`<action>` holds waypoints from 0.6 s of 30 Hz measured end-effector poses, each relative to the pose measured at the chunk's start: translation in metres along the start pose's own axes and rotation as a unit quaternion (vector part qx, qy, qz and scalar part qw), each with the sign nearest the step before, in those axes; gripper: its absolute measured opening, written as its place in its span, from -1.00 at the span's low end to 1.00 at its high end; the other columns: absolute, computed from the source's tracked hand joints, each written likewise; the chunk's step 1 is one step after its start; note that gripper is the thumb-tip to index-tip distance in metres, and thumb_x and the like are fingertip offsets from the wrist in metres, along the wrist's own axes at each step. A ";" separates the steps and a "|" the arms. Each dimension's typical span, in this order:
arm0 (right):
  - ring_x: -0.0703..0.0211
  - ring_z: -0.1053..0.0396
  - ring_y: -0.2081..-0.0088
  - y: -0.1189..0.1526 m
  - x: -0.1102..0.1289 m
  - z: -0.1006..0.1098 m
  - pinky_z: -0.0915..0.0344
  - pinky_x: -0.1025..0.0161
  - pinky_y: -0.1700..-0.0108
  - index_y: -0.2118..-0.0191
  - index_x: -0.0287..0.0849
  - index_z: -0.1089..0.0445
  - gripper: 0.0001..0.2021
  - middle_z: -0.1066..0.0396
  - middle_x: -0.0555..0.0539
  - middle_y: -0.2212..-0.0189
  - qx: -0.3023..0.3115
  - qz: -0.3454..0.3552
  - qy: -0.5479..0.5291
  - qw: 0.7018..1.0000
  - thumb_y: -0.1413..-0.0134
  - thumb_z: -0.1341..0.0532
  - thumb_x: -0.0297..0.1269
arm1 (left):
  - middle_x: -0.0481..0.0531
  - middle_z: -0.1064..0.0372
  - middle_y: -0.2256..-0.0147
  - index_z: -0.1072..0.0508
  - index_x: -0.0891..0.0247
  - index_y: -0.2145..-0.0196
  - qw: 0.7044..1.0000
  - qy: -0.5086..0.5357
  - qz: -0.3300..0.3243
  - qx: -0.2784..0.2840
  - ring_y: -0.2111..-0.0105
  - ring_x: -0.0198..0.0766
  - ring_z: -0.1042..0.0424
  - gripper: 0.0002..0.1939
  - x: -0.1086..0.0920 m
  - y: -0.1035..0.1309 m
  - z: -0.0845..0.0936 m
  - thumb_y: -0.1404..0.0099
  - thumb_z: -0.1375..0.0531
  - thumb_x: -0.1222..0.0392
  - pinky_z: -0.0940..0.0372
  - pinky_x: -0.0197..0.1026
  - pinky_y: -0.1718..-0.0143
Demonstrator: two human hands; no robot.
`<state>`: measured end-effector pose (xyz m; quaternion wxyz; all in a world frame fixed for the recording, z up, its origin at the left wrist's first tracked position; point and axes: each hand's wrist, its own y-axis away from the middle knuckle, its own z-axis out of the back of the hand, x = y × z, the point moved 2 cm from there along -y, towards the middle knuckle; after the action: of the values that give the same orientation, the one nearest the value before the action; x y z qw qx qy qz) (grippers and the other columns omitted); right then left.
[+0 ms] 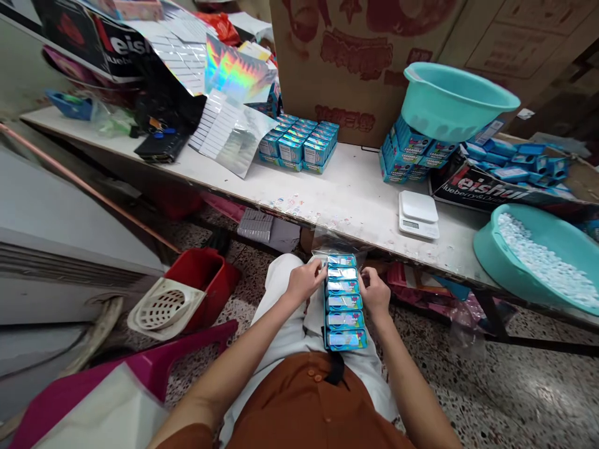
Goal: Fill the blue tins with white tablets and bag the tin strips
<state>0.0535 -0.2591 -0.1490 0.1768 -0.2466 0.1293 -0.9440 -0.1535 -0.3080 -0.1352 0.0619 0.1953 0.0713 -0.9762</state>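
A row of several small blue packs (345, 303) lies over my lap, one behind another, running away from me. Clear plastic film (334, 240) shows at its far end, close to the bench edge. My left hand (306, 279) is at the far left side of the row, its fingers pinched together at the film beside the packs. On the opposite side, my right hand (374, 290) has curled fingers touching the row's right edge; what lies between its fingertips is too small to make out.
The bench (360, 206) holds stacked blue boxes (299, 143), a white scale (418, 214), a turquoise tub (458, 100) on more boxes, and a turquoise basin (533, 255) of white pieces. A red bin (201, 274) stands on the floor at left, near a magenta chair (154, 362).
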 end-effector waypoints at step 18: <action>0.21 -0.28 0.43 0.021 0.015 0.035 -0.14 0.23 0.30 0.47 -0.13 -0.33 -0.74 -0.34 -0.06 0.53 -0.003 0.187 0.033 0.982 -0.22 -0.04 -0.29 | 0.04 -0.35 0.48 -0.38 0.23 0.41 0.988 -0.064 -0.140 -0.006 0.41 -0.24 -0.31 -0.69 -0.011 0.033 0.034 -0.40 0.08 0.16 -0.05 -0.14 0.34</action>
<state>0.0647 -0.2900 -0.1201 0.3450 -0.1870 0.1819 -0.9016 -0.1508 -0.3448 -0.1035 -0.0697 0.1201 0.0994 -0.9853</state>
